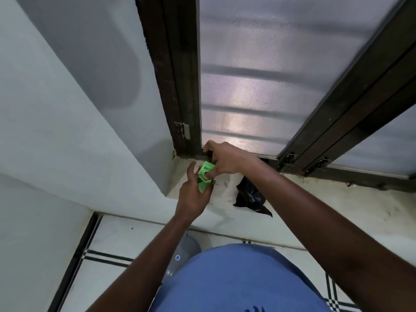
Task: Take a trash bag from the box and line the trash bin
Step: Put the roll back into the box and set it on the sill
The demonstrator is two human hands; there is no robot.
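box is green and sits at 12 o'clock on the window ledge, in both my hands. left hand holds its open flap, right hand holds the top. no bag is out yet. bin not seen.

Two bare hands show: the left hand and the right hand. Between them is one small bright-green cardboard box with black lettering. One crumpled black plastic bag lies on the pale stone sill. Three metal hinges show on the dark window frames, one at the left.
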